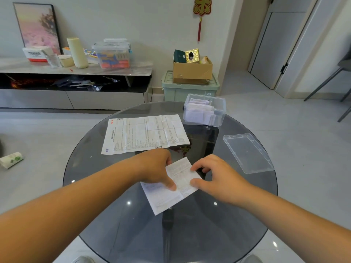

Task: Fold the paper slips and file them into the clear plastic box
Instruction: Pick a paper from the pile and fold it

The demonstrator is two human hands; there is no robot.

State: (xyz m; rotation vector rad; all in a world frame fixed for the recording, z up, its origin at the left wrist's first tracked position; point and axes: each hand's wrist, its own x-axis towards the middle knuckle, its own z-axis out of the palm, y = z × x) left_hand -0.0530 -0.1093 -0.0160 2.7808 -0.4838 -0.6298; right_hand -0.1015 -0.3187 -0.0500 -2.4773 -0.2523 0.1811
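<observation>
Pinching one paper slip [171, 195], left hand [153, 168] and right hand [218, 176] sit near an unfolded sheet [144, 133], clear box [221, 111] and lid [247, 152]

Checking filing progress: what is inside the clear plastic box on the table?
The clear plastic box, lid off, holds several folded paper slips standing on edge. The front slips cover those behind, so their count cannot be told. The lid lies apart beside it.
</observation>
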